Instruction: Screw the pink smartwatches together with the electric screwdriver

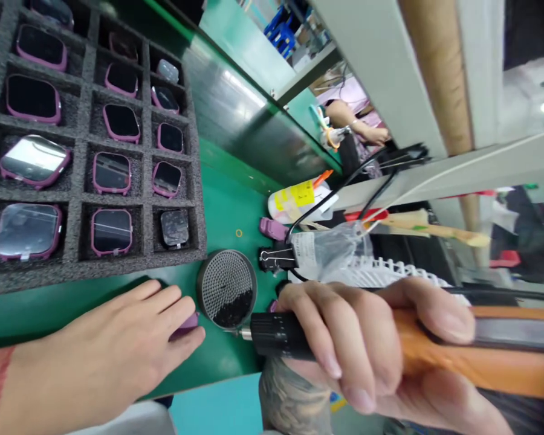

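Note:
My right hand (344, 338) is wrapped round an orange electric screwdriver (503, 347) with a black front collar. Its metal tip points left, at the near rim of a round perforated screw tray (222, 278). Tiny black screws (236, 309) lie heaped on the tray's near side. Low over the green bench, my left hand (131, 338) has its fingers closed round a small purple watch case (185, 326). Most of that case is hidden beneath the fingers. Just beyond the left hand sits a grey foam tray (86, 269) of purple-framed watches (112, 231).
A white bottle with a yellow label (294, 202), a purple part (273, 229) and a black binder clip (278, 258) stand along the bench's right side. A small orange ring (239, 232) lies on the green mat. Another person's hand (372, 130) shows behind.

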The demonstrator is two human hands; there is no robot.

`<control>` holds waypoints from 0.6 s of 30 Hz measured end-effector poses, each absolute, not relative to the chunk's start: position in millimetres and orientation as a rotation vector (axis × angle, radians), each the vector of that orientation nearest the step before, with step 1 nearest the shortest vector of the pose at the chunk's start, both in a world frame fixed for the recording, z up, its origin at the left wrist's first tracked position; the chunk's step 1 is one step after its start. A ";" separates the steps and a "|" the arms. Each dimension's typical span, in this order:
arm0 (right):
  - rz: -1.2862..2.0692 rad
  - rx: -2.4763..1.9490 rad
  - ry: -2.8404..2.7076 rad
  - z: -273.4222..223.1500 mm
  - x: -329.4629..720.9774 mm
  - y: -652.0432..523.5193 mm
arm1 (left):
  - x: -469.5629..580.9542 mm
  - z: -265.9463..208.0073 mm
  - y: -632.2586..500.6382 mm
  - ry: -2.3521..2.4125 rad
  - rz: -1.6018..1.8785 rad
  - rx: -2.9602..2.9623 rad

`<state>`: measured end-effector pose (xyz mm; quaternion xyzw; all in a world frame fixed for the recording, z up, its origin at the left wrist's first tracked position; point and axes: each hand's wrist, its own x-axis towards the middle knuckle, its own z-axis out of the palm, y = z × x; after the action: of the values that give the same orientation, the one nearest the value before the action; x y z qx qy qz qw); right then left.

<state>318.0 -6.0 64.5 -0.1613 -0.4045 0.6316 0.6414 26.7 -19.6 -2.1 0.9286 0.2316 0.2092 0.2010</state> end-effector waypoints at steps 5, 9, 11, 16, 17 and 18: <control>1.544 -0.071 -0.793 72.8 297.8 6.4 | 26.6 0.7 -20.0 0.660 0.523 2.577; 1.557 -0.102 -0.872 68.8 301.5 3.0 | 27.7 4.5 -16.5 0.615 0.538 2.603; 1.543 -0.202 -0.911 68.6 304.7 1.1 | 27.6 7.0 -12.6 0.584 0.511 2.605; 1.492 -0.488 -1.058 76.4 317.0 -5.4 | 24.0 12.6 -5.0 0.582 0.560 2.484; 1.506 -0.539 -1.116 79.2 319.8 -7.7 | 23.5 13.1 -4.8 0.611 0.593 2.441; 1.512 -0.613 -1.154 82.2 321.8 -10.1 | 23.2 13.4 -5.0 0.650 0.622 2.413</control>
<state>321.8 -10.1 82.2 -0.2581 -0.4857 0.6363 0.5409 23.2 -5.0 13.4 0.8997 0.2423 0.2319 0.2794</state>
